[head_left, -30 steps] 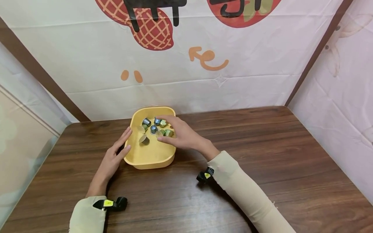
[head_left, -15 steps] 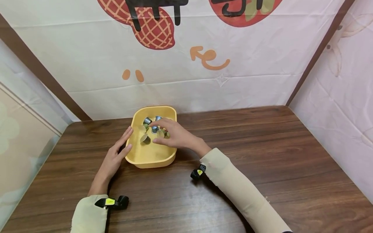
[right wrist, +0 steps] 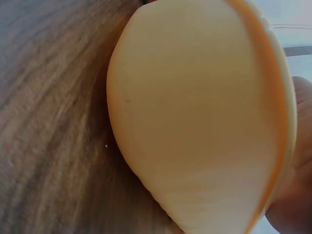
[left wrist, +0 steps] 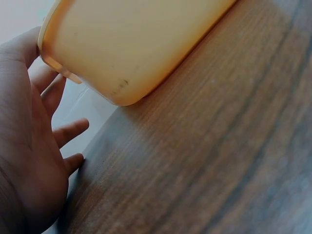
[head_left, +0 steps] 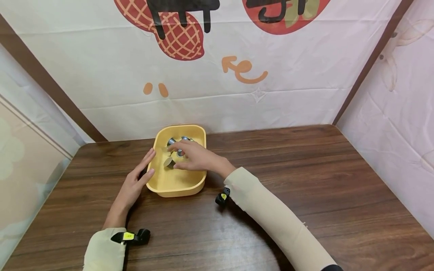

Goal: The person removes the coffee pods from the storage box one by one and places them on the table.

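Note:
A yellow plastic tub (head_left: pixel 176 184) holds several small coffee capsules. In the head view, my left hand (head_left: pixel 131 186) touches the tub's left rim with fingers extended. The left wrist view shows that thumb at the rim of the tub (left wrist: pixel 146 39). My right hand (head_left: pixel 196 157) reaches over the right rim into the tub, its thumb and fingers spread apart. The thumb tip is beside a grey-brown capsule (head_left: pixel 168 162); the fingertips overlap a pale green one. A dark blue capsule (head_left: pixel 171 142) lies behind the fingers, and a blue capsule (head_left: pixel 180 153) shows between thumb and fingers. Other capsules are hidden by the hand.
The tub stands on a dark wood-grain table (head_left: pixel 288 188), near its back edge. A white printed cloth (head_left: pixel 237 109) hangs right behind it. Black wrist straps with cameras (head_left: pixel 135 236) are on both sleeves.
My right hand has moved left across the tub, covering the capsules on the right and nearing those on the left. My left hand stays at the left rim.

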`<state>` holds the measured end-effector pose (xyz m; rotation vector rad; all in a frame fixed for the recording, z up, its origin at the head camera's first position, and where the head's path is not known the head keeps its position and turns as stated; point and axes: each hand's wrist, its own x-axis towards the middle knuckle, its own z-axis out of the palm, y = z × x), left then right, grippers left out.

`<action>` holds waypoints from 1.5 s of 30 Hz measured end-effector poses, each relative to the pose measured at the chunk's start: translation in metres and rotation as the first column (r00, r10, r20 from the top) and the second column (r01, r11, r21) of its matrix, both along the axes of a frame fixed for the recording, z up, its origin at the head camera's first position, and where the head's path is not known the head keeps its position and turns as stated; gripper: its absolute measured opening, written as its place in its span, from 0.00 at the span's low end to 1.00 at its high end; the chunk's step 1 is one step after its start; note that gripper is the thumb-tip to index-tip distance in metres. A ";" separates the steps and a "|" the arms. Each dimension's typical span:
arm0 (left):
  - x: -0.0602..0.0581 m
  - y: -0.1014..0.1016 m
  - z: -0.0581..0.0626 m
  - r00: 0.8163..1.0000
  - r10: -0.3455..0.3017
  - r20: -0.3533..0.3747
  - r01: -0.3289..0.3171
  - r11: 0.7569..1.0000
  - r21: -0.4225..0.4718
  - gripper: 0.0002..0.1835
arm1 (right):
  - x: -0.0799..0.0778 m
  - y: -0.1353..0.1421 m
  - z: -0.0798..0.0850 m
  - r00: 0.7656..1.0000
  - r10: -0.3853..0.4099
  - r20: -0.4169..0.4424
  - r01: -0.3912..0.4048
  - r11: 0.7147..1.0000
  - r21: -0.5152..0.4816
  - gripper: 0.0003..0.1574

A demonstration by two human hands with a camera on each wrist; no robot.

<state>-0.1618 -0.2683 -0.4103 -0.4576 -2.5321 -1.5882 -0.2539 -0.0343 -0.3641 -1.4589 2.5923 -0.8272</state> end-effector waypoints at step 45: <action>0.008 0.008 0.015 1.000 -0.009 0.023 0.008 1.000 0.016 0.26 | -0.015 -0.042 -0.019 0.994 0.103 -0.046 -0.092 0.975 0.204 0.16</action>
